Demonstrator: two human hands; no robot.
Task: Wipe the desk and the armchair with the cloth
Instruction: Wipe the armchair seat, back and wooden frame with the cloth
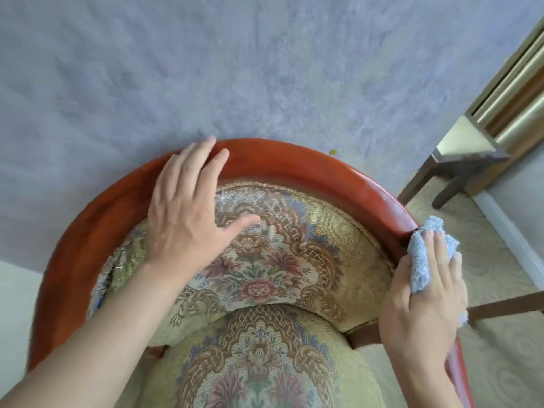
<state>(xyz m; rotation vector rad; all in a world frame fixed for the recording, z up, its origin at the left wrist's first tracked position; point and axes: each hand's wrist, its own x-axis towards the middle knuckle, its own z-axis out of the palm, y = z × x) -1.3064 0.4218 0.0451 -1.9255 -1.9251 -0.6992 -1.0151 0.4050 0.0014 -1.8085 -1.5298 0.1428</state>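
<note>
Where the curved red wooden rail tops it, armchair (pixel 294 163), floral woven back and seat, standing against a lilac-grey wall (pixel 265 69). Left hand (pixel 188 213): grip wide, fingers straight, resting flat across rail and backrest. Right hand (pixel 424 295): grip holding cloth (pixel 424 254), pale blue, bunched, pressed to the rail's right side. Dark wooden furniture leg (pixel 450 184) on patterned floor (pixel 500 363), right
</note>
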